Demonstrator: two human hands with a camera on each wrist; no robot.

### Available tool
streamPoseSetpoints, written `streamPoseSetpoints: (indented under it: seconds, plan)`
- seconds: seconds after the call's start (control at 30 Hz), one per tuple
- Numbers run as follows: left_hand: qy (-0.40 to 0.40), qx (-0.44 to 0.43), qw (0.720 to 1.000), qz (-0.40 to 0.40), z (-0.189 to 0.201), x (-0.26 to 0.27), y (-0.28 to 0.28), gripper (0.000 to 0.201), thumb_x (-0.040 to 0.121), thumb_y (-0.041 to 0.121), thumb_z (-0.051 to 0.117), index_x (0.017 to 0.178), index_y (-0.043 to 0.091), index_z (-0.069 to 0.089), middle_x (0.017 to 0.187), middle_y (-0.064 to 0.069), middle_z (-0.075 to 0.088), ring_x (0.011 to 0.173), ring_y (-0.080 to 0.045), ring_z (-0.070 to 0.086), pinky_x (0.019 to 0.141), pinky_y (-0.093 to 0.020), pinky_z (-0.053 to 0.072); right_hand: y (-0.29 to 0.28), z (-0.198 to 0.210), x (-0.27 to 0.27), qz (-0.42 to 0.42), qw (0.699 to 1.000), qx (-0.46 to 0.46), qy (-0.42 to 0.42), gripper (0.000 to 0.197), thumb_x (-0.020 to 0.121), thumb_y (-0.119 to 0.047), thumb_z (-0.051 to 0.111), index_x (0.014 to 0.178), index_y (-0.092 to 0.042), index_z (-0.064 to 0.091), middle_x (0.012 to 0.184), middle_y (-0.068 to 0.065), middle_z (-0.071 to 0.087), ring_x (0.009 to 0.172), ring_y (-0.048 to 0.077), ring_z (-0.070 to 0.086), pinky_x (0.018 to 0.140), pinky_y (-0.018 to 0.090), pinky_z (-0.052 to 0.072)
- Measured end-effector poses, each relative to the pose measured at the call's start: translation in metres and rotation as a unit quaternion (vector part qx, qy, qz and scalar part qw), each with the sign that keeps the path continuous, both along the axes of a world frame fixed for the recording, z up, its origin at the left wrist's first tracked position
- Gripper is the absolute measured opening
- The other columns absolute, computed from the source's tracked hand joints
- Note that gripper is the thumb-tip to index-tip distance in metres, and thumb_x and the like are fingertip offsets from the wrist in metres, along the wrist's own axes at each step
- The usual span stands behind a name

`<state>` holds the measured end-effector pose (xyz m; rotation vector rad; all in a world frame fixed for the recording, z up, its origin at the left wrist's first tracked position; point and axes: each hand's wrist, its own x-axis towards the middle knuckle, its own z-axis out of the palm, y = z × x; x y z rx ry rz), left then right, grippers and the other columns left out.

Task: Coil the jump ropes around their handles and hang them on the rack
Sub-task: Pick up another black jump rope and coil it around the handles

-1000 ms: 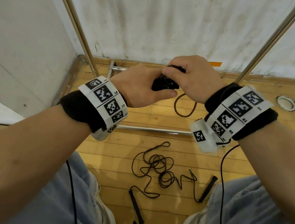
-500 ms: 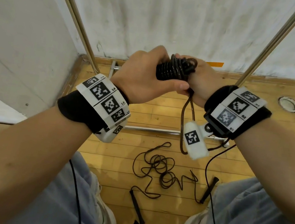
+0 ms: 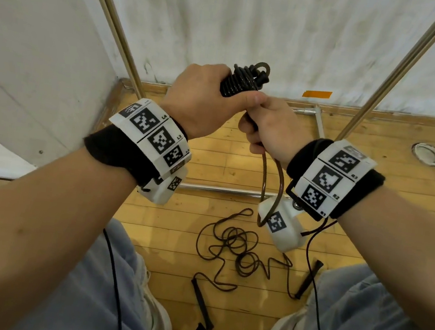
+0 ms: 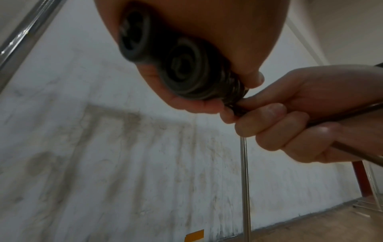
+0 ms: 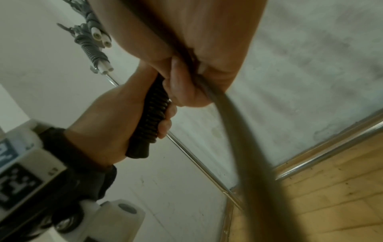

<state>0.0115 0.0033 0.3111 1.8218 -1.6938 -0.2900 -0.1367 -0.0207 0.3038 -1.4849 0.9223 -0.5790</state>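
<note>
A wooden plank floor (image 3: pixel 205 163) meets a stained white wall (image 3: pixel 258 25) here, and the thin metal uprights of a rack (image 3: pixel 384 84) lean across the wall on both sides, with its base bar lying on the floor.

In front of the chest we hold one jump rope (image 3: pixel 240 85), already wound in tight dark turns around its two handles. Our left hand (image 3: pixel 203 98) is wrapped around the bundle, fingers curled over the coils, the thumb pressing its near side; in the left wrist view the two round handle ends (image 4: pixel 182 68) sit side by side against the palm. Our right hand (image 3: pixel 272 125) is just below, touching the left thumb, its fingers closed on the last free stretch of cord. From that fist a loose loop (image 3: pixel 271 189) hangs down past the wrist strap (in the right wrist view it sweeps close across the lens, blurred).

On the floor between our shoes lies a second jump rope (image 3: pixel 235 248), uncoiled, its cord in a tangle and its two black handles lying well apart, one near each foot. High in the right wrist view, grey coiled bundles with white ends (image 5: pixel 93 42) hang on the rack.
</note>
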Motion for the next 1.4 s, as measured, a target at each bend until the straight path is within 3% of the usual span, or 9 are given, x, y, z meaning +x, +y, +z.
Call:
streamPoseSetpoints:
  seconds: [0.2, 0.3, 0.5, 0.6, 0.8, 0.97, 1.13, 1.23, 1.4]
  plan:
    - [-0.024, 0.003, 0.999, 0.031, -0.005, 0.008, -0.006, 0.045, 0.075, 0.073, 0.052, 0.067, 0.029, 0.043, 0.061, 0.009, 0.051, 0.055, -0.005, 0.047, 0.047, -0.024, 0.029, 0.007, 0.0, 0.004, 0.044, 0.995, -0.04, 0.081, 0.016, 0.1, -0.021, 0.038, 0.093, -0.015, 0.051, 0.059, -0.005, 0.038, 0.042, 0.008, 0.031, 0.039, 0.021, 0.031]
    - [-0.047, -0.001, 0.998, 0.047, -0.009, 0.014, -0.009, 0.051, 0.073, 0.077, 0.048, 0.076, 0.026, 0.048, 0.064, 0.009, 0.052, 0.058, -0.005, 0.049, 0.047, -0.025, 0.03, 0.01, -0.001, 0.005, 0.035, 0.99, -0.076, 0.115, 0.022, 0.099, -0.021, 0.041, 0.101, -0.004, 0.055, 0.058, -0.006, 0.039, 0.043, 0.007, 0.033, 0.042, 0.022, 0.031]
    - [-0.083, 0.015, 0.995, 0.05, -0.016, 0.013, -0.013, 0.052, 0.079, 0.076, 0.043, 0.091, 0.025, 0.044, 0.067, 0.012, 0.048, 0.061, -0.007, 0.046, 0.049, -0.025, 0.03, 0.007, 0.004, 0.004, 0.024, 0.966, -0.205, 0.156, 0.026, 0.098, -0.018, 0.042, 0.08, -0.005, 0.055, 0.059, -0.004, 0.041, 0.05, 0.009, 0.037, 0.043, 0.015, 0.03]
    - [-0.094, 0.044, 0.994, 0.028, -0.017, 0.013, -0.015, 0.049, 0.086, 0.07, 0.042, 0.094, 0.021, 0.043, 0.069, 0.01, 0.048, 0.062, -0.005, 0.045, 0.05, -0.027, 0.029, 0.005, 0.002, 0.001, 0.004, 0.968, -0.197, 0.158, 0.029, 0.098, -0.019, 0.042, 0.093, 0.001, 0.063, 0.059, -0.004, 0.043, 0.051, 0.009, 0.039, 0.043, 0.013, 0.031]
    - [-0.046, 0.077, 0.994, -0.068, -0.012, 0.01, -0.005, 0.033, 0.096, 0.037, 0.052, 0.114, 0.009, 0.046, 0.091, -0.003, 0.062, 0.068, -0.014, 0.055, 0.056, -0.03, 0.041, 0.001, -0.005, -0.008, -0.041, 0.977, -0.15, 0.146, 0.025, 0.1, -0.018, 0.035, 0.093, -0.017, 0.059, 0.061, -0.01, 0.043, 0.046, 0.001, 0.039, 0.048, 0.014, 0.033]
    - [0.102, 0.07, 0.992, -0.032, -0.004, 0.01, -0.001, 0.03, 0.082, 0.037, 0.069, 0.1, 0.014, 0.062, 0.075, -0.002, 0.065, 0.062, -0.017, 0.063, 0.06, -0.037, 0.056, -0.001, -0.003, -0.008, -0.033, 0.986, -0.115, 0.119, 0.028, 0.1, -0.02, 0.036, 0.101, -0.013, 0.063, 0.056, -0.002, 0.039, 0.038, 0.008, 0.042, 0.047, 0.025, 0.042]
    - [0.132, 0.111, 0.984, -0.049, -0.007, 0.003, 0.0, 0.03, 0.09, 0.035, 0.06, 0.11, 0.019, 0.047, 0.089, 0.002, 0.064, 0.065, -0.011, 0.067, 0.057, -0.033, 0.056, -0.003, -0.001, -0.007, -0.019, 0.99, -0.102, 0.095, 0.025, 0.098, -0.018, 0.04, 0.091, -0.011, 0.063, 0.055, -0.003, 0.039, 0.043, 0.012, 0.038, 0.045, 0.028, 0.041]
    - [0.076, 0.088, 0.993, -0.029, -0.008, 0.003, -0.002, 0.031, 0.09, 0.036, 0.059, 0.112, 0.017, 0.046, 0.089, 0.001, 0.064, 0.061, -0.014, 0.065, 0.048, -0.029, 0.052, -0.007, -0.004, -0.008, -0.027, 0.987, -0.11, 0.116, 0.023, 0.096, -0.024, 0.048, 0.086, -0.009, 0.063, 0.055, -0.001, 0.041, 0.039, 0.008, 0.043, 0.052, 0.032, 0.05]
    - [-0.013, 0.06, 0.998, 0.033, -0.012, -0.003, -0.005, 0.04, 0.096, 0.04, 0.048, 0.123, 0.011, 0.042, 0.088, 0.003, 0.055, 0.074, -0.018, 0.055, 0.059, -0.031, 0.039, -0.012, -0.002, -0.007, -0.05, 0.986, -0.107, 0.118, 0.026, 0.095, -0.024, 0.049, 0.081, -0.006, 0.06, 0.055, -0.002, 0.042, 0.037, 0.004, 0.042, 0.049, 0.024, 0.048]
